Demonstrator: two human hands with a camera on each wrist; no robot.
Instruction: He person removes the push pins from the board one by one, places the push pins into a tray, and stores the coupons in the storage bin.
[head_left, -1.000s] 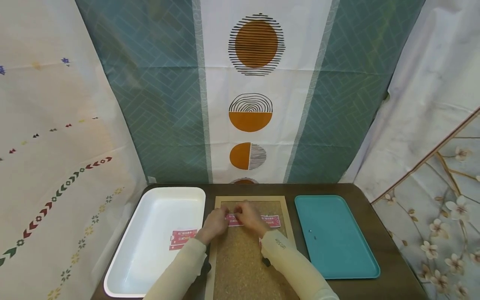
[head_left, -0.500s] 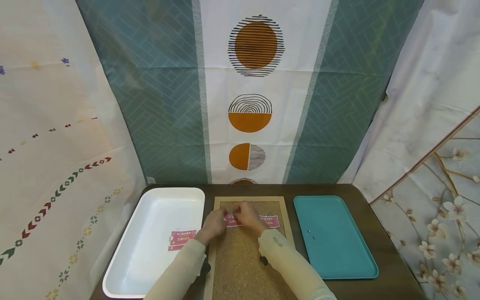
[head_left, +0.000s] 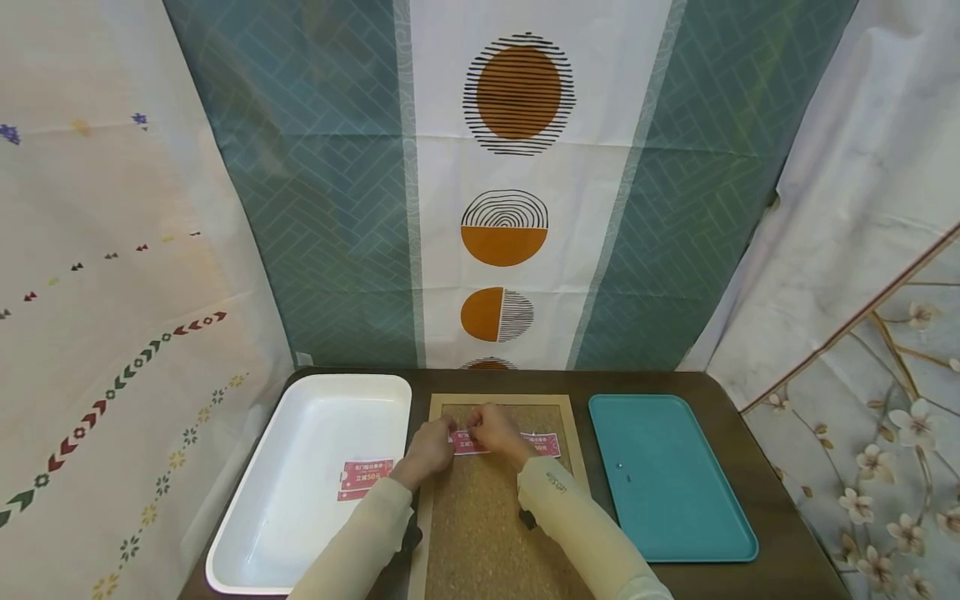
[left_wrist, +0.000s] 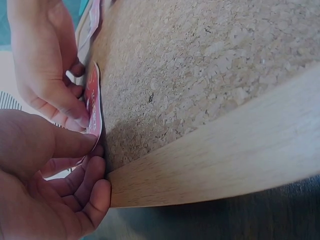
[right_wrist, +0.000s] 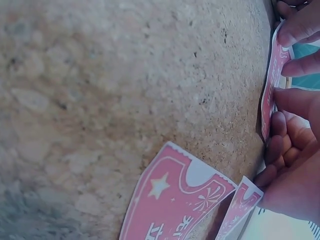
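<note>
On the upper part of the framed cork board, both hands are at a pink paper coupon. My left hand pinches the coupon's left end, its other fingers curled by the wooden frame. My right hand has thumb and fingertips at the coupon's middle, with its remaining fingers curled. Whether a small pin sits between those fingertips is hidden. In the left wrist view the coupon bows slightly off the cork. A second coupon lies to the right on the board, partly behind the right wrist.
At left stands a white tray holding pink coupons. A teal tray is at right, with a couple of tiny objects in it. The right wrist view shows coupon ends near the right hand.
Both hands stay at the same coupon with barely any movement. The whole head view shifts slightly.
</note>
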